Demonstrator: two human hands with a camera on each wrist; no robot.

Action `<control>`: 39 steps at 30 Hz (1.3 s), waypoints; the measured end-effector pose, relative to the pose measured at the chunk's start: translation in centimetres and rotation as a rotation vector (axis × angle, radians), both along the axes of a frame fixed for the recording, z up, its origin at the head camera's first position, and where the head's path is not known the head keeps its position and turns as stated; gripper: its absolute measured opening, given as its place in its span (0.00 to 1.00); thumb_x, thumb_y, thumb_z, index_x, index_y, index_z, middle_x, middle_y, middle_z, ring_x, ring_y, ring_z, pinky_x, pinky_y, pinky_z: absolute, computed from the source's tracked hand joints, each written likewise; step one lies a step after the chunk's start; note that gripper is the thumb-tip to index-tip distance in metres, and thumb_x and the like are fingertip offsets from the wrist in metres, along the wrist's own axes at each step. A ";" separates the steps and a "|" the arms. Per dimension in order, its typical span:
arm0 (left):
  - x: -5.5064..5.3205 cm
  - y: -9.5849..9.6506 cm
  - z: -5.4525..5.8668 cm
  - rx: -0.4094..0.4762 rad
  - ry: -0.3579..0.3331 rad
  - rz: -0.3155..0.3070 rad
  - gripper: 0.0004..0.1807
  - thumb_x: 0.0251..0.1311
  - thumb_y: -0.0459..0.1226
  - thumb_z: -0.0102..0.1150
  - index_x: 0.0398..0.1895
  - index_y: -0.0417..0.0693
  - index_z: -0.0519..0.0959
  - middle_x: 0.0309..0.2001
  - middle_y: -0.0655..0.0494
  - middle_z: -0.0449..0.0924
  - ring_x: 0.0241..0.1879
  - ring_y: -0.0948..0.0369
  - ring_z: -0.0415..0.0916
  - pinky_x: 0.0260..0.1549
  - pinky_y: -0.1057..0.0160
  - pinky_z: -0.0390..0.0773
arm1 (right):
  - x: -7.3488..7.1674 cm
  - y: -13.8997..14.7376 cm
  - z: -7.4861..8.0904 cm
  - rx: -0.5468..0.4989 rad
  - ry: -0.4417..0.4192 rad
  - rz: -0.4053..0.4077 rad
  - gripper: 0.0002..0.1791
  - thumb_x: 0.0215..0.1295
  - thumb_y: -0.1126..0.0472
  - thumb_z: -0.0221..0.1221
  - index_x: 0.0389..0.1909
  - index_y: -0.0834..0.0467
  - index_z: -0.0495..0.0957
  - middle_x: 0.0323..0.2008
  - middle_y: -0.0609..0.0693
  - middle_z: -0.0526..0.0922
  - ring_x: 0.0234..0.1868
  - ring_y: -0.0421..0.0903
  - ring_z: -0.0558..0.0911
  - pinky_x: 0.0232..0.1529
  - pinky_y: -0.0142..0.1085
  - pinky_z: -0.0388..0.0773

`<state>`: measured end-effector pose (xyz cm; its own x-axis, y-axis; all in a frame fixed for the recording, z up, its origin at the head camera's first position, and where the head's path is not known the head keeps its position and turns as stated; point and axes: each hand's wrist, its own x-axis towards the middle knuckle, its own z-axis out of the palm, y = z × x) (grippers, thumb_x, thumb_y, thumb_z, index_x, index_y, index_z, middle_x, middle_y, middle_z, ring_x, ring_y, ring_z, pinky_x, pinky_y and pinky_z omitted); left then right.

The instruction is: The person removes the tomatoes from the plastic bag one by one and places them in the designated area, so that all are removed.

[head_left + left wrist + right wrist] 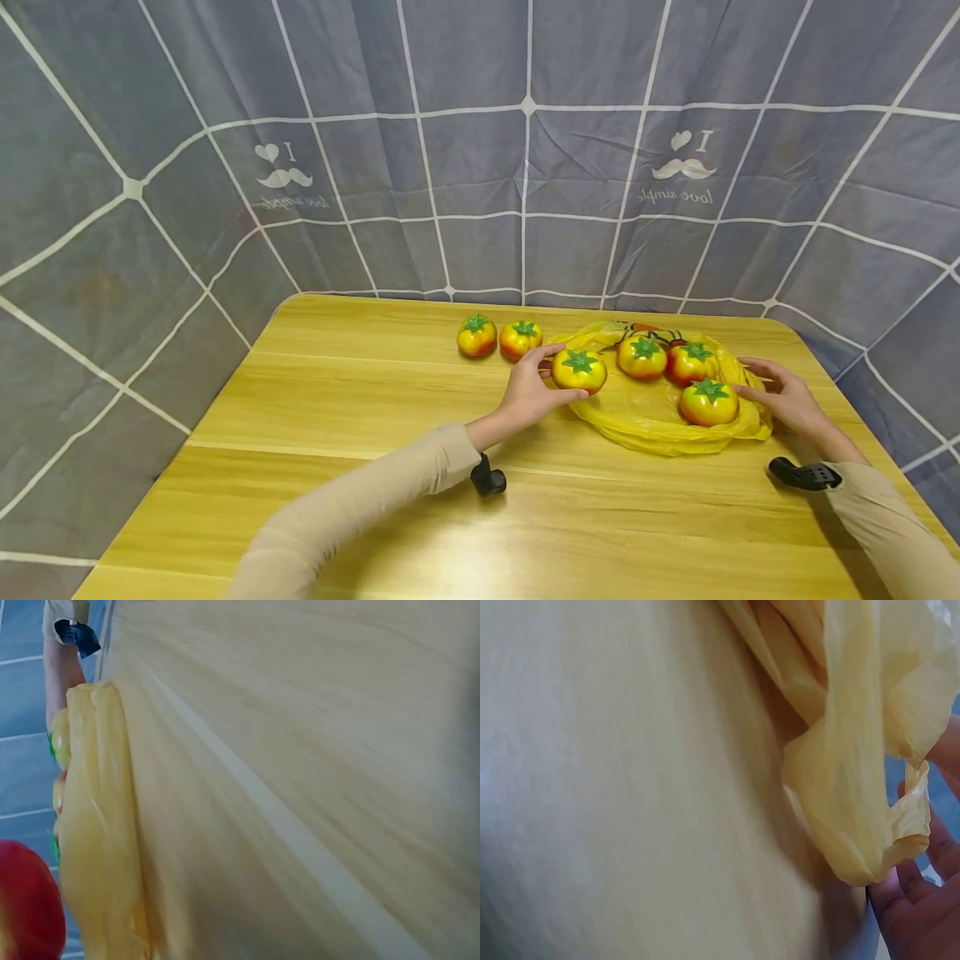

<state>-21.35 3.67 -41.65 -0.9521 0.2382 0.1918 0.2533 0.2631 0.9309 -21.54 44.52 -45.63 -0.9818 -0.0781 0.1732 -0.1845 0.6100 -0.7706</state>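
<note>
My left hand [534, 390] holds a yellow-and-red tomato [579, 371] with a green leafy top, thumb in front and fingers behind it, over the left edge of a yellow plastic bag [637, 417]. In the left wrist view, the red underside of that tomato [28, 904] shows at the lower left. The bag lies spread out with its mouth open, and three similar tomatoes [708, 402] sit on it. At the bag's right side, my right hand [791, 402] grips its edge; crumpled plastic [855, 780] hangs by the fingers in the right wrist view.
Two more tomatoes [477, 337] stand side by side on the wooden table [315, 433], left of the bag near the back edge. A grey curtain [480, 167] with white lines hangs behind the table and along its sides. Black straps sit at both wrists.
</note>
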 end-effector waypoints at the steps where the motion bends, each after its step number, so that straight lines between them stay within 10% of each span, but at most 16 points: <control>1: 0.0 -0.3 -0.1 0.003 0.008 0.005 0.39 0.42 0.36 0.76 0.62 0.39 0.71 0.60 0.45 0.72 0.55 0.52 0.73 0.56 0.58 0.76 | 0.0 0.0 0.0 0.002 -0.003 -0.002 0.27 0.64 0.62 0.61 0.63 0.62 0.68 0.42 0.14 0.65 0.38 0.17 0.70 0.36 0.14 0.69; 15: 0.0 -3.8 -0.4 0.011 0.069 0.039 0.39 0.42 0.34 0.76 0.61 0.36 0.70 0.58 0.43 0.73 0.56 0.51 0.73 0.56 0.56 0.76 | 0.2 -0.3 0.1 0.015 -0.030 -0.019 0.29 0.65 0.60 0.60 0.65 0.64 0.65 0.41 0.13 0.63 0.38 0.16 0.69 0.36 0.14 0.69; 39: -3.1 -10.0 1.1 0.043 0.116 0.226 0.39 0.40 0.31 0.77 0.60 0.36 0.71 0.59 0.42 0.73 0.54 0.48 0.74 0.57 0.52 0.76 | 0.1 -0.1 -0.1 0.016 -0.029 -0.012 0.29 0.64 0.60 0.61 0.65 0.61 0.67 0.41 0.13 0.63 0.38 0.16 0.69 0.36 0.15 0.70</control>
<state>-24.41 -6.38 -40.56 -0.9514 0.0108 0.3079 0.2980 0.2862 0.9107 -21.44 44.42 -45.72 -0.9872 -0.0684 0.1440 -0.1549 0.6242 -0.7658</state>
